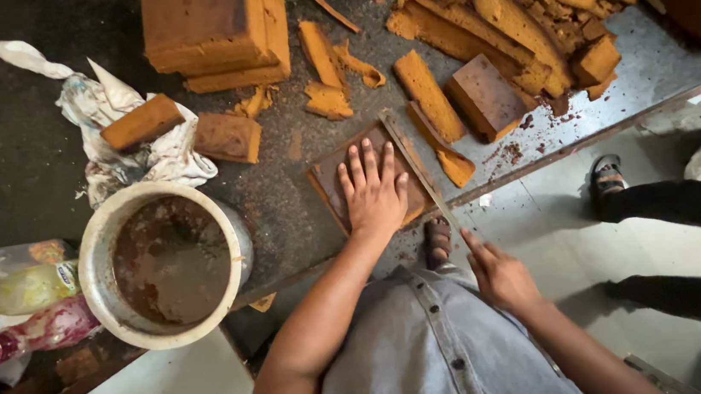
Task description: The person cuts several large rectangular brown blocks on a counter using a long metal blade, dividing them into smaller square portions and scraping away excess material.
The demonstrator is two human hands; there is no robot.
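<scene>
Currently the left hand (374, 193) is laid flat, fingers spread, palm pressed on a thin brown cake slab (340, 176) lying near the front edge of the bench (12, 152). The right hand (499, 275) is closed around the handle of a long knife (418, 169), whose blade is set along the slab's right side. Both forearms are extended forward from a grey buttoned shirt (435, 360).

The bench surface is dark and strewn with crumbs. Tall cake blocks (214, 30) are stacked at the rear; a heap of trimmed crusts (512, 10) is seen to the right. Pale floor tiles (559, 228) are visible below, with another person's sandalled foot (606, 177).

A round metal pot (170, 261) is placed left of the slab, holding brown liquid. Crumpled paper (117, 134) carries a cake piece behind it; plastic bottles (23, 310) lie at far left.
</scene>
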